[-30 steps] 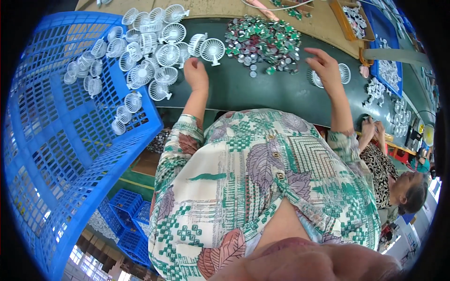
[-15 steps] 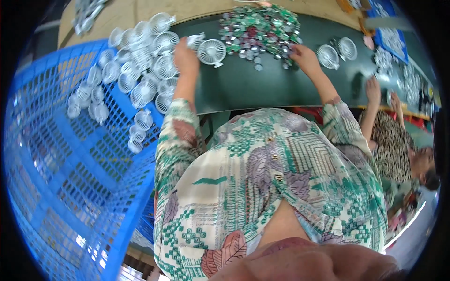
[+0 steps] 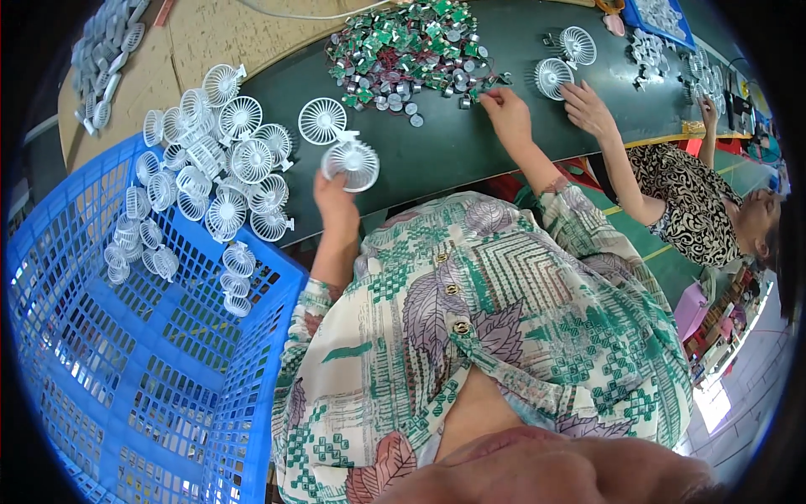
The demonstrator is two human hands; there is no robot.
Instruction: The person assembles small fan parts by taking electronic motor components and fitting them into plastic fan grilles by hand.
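My left hand (image 3: 337, 206) is closed on the edge of a white round fan housing (image 3: 353, 165) with slotted ribs and a short stub. Another such fan housing (image 3: 322, 121) lies just beyond it on the dark green table. My right hand (image 3: 510, 122) has its thumb and fingers pinched together at the right edge of a pile of small circuit boards (image 3: 403, 50) with round metal motors and red wires. A small dark and green piece (image 3: 501, 80) shows at those fingertips; its exact kind is hard to make out.
Many white fan housings (image 3: 227, 214) are heaped at the left, some over the rim of a blue basket (image 3: 210, 370). A co-worker's hand (image 3: 589, 111) touches or nearly touches a fan housing (image 3: 554, 77) at the right. Grey parts (image 3: 105, 63) lie on the tan board.
My left hand has left the heap and now holds a fan housing nearer to me. My right hand still pinches beside the pile. The co-worker's hand has reached the fan housings. The view has shifted.
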